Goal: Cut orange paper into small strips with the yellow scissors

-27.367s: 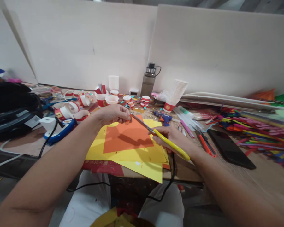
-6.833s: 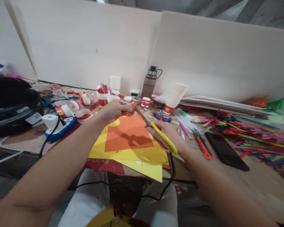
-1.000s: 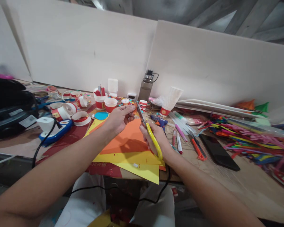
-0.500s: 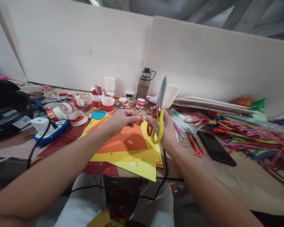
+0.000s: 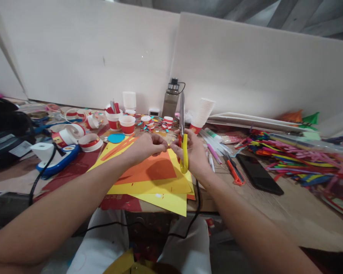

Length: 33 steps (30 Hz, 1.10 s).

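My right hand is closed on a pair of scissors with yellow and red handles, the blades pointing up. The scissors are seen nearly edge-on. My left hand is pinched, its fingertips meeting those of my right hand. A small orange paper piece is in the left fingers, now mostly hidden by them. Both hands are above an orange sheet of paper, which lies on yellow paper. Beyond my left hand lies a blue paper disc.
Paper cups, a water bottle and a cup stack stand at the back. On the right are a box cutter, a phone and colourful pipe cleaners. A blue-white power strip and cup rings are left.
The scissors have turned more edge-on and tilt less to the right. My fingertips have come together, covering the orange piece that showed before. The whole view has shifted slightly.
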Each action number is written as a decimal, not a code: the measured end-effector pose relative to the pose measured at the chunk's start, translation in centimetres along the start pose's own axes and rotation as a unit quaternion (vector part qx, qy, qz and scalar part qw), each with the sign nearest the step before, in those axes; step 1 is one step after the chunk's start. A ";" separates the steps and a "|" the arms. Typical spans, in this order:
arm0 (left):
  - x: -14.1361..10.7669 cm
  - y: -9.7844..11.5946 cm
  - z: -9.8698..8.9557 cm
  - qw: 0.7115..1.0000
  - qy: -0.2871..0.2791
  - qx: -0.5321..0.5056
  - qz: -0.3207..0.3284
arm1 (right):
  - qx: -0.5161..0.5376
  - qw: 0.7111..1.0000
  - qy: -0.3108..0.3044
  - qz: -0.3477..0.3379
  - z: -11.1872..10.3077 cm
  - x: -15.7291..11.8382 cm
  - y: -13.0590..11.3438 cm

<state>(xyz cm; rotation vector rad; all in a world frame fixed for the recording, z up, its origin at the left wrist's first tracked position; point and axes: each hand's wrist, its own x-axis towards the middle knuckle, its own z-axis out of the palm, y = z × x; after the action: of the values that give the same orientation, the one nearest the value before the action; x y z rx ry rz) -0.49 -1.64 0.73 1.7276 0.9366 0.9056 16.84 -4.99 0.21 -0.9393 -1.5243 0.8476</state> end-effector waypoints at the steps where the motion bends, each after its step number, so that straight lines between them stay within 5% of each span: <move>1: 0.1 -0.1 0.0 1.000 0.010 -0.012 -0.003 | -0.001 1.000 -0.002 0.003 0.0 0.0 -0.1; 10: 0.4 0.0 0.5 0.964 0.005 -0.264 -0.025 | 0.061 0.997 0.034 0.017 0.2 0.1 -0.7; 21: 0.4 0.2 0.8 0.960 0.015 -0.279 -0.013 | 0.056 0.997 0.050 0.025 0.6 0.0 -0.8; 28: 0.8 0.2 -1.1 0.950 0.054 -0.308 -0.005 | -0.049 0.998 0.019 0.026 0.3 0.0 -1.2; 33: 1.1 0.4 -2.9 0.941 0.102 -0.323 -0.021 | -0.144 0.986 -0.081 0.027 -0.7 -0.1 -1.6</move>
<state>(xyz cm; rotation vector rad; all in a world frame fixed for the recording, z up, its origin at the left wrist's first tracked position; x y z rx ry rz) -2.44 0.37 2.07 1.0632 0.6904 1.2164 17.36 -5.75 1.70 -1.1482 -1.8028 0.7679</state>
